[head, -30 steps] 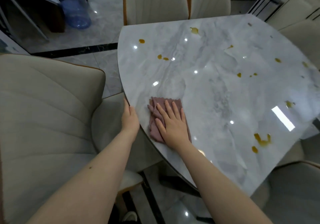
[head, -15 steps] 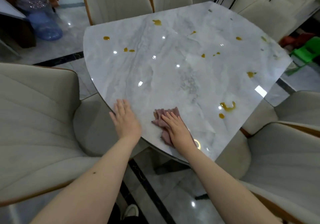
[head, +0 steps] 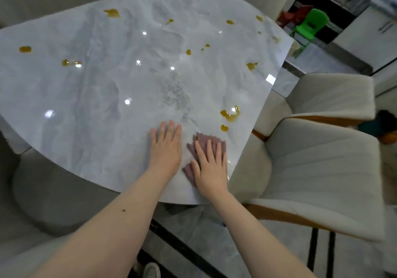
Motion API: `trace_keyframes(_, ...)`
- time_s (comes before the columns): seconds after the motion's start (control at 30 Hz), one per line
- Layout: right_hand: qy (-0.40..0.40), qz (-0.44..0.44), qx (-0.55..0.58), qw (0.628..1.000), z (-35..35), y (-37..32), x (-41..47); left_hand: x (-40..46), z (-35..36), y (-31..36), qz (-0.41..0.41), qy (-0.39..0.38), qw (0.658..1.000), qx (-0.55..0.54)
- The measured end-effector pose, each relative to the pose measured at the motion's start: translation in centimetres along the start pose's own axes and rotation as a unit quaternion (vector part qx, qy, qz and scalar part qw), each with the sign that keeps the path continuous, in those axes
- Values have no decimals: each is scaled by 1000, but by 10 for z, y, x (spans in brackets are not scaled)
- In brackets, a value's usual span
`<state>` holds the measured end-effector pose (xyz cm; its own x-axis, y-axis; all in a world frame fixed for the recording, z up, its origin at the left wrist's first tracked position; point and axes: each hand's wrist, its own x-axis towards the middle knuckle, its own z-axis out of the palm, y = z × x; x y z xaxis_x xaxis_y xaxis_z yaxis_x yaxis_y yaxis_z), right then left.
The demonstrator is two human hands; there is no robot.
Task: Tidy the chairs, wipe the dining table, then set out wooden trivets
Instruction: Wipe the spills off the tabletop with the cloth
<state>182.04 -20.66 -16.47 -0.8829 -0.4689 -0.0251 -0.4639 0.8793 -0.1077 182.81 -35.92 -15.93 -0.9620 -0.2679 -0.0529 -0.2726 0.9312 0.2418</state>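
A: Step in hand?

B: Wiping, by my reading. Right hand [head: 211, 166] lies flat, fingers spread, pressing the mauve cloth [head: 198, 146] onto the dining table [head: 96, 97] near its front right edge. Left hand [head: 166, 146] rests flat just beside it, fingers together, gripping nothing.

A: Next move?

B: Likely a push forward: the amber spill [head: 230, 114] sits just beyond the cloth, with smaller drops scattered across the top. No trivets in view.

A: Surfaces?

B: Glossy grey marble-look top, curved edge; cloth soft, crumpled. Cream ribbed chair [head: 322, 170] to the right.

Glossy grey marble surface [head: 103, 110], scattered amber spills [head: 230, 114]. Mauve cloth [head: 200, 142] flat near the right edge. Both palms rest on top.
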Motion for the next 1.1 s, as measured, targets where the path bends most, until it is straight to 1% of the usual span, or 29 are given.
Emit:
trace_keyframes(0.1, 18, 48, -4, 999, 1, 8, 17, 27, 1, 3, 26, -1, 1000, 3)
trace_keyframes(0.2, 31, 105, 10, 994, 1, 18, 32, 52, 6, 9, 33, 0, 999, 7)
trace_keyframes(0.33, 43, 159, 18, 986, 1, 34, 56, 82, 12, 23, 42, 4, 999, -1)
trace_keyframes(0.47, 46, 200, 9, 979, 0, 54, 87, 109, 17, 34, 39, 7, 999, -8)
trace_keyframes(0.6, 57, 229, 43, 971, -4, 74, 120, 131, 18, 47, 42, 26, 999, -16)
trace_keyframes(0.7, 57, 223, 20, 973, -8, 91, 150, 139, 24, 51, 44, 37, 998, -27)
trace_keyframes(0.8, 48, 202, 5, 978, -9, 104, 181, 137, 27, 50, 43, 50, 998, -16)
trace_keyframes(0.97, 21, 121, -9, 992, -12, 109, 215, 137, 25, 51, 43, 51, 998, -3)
trace_keyframes(1.1, 0, 39, 20, 999, -16, 103, 208, 135, 21, 51, 45, 48, 998, 1)
